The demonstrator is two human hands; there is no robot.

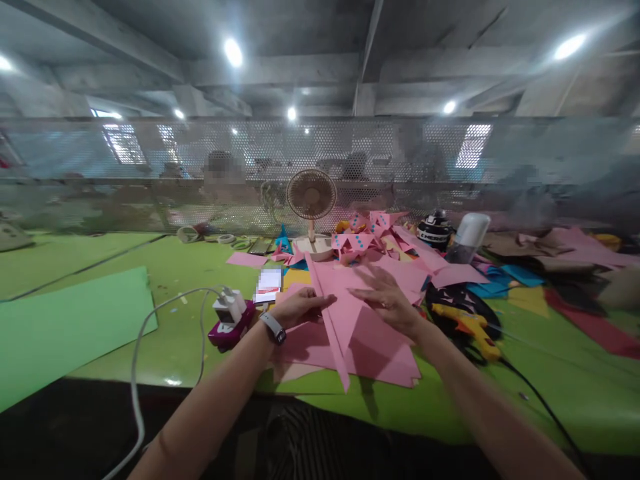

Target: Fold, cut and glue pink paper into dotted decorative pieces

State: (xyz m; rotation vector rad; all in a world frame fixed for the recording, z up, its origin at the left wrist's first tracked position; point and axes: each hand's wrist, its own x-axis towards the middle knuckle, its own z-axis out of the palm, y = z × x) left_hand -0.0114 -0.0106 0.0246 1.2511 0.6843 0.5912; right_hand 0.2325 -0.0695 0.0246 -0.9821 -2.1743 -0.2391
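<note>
My left hand, with a watch on the wrist, pinches the left side of a folded pink paper piece between thumb and fingers. The piece is held tilted, with a narrow folded strip along its left edge and a point toward me. My right hand is at its right side, fingers spread and slightly blurred; whether they touch the paper I cannot tell. Beneath lie flat pink sheets on the green tabletop.
A yellow glue gun with a black cord lies right. At left are a purple power strip with a white charger and cable, a phone and a green sheet. A small fan stands behind, beside folded pink pieces.
</note>
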